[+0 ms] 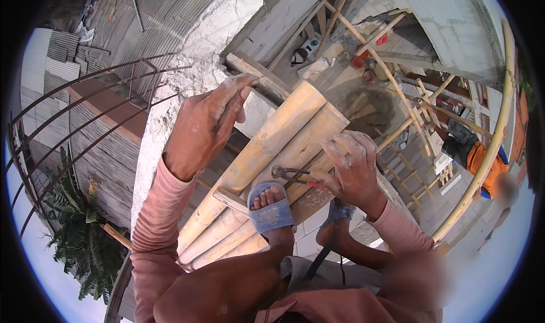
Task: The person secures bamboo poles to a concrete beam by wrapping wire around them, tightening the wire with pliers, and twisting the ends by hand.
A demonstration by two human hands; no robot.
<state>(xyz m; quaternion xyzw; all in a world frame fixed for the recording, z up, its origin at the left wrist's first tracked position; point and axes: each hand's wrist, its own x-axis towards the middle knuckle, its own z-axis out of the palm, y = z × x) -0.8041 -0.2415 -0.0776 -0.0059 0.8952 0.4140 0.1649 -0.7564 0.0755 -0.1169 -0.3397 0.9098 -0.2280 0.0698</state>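
Note:
My left hand (207, 118) is raised over the rough top of a white wall (162, 116). Its thumb and fingers are pinched together near the end of a wooden board (258, 76); whatever sits between the fingertips is too small to make out. Over the bamboo poles (286, 124), my right hand (357, 175) is closed around the red-gripped handles of a pair of pincers (277, 171). The dark pincer head points left, just above my sandalled foot (271, 206). Several thick poles lie side by side beneath me, with a short wood piece (231, 200) across them.
Steel reinforcing bars (85, 89) stick out left of the wall, above a leafy plant (82, 243). Far below on the right are red buckets (359, 62) and bamboo scaffolding (392, 79). A person in orange (487, 161) is beyond a curved-looking bamboo pole (506, 96).

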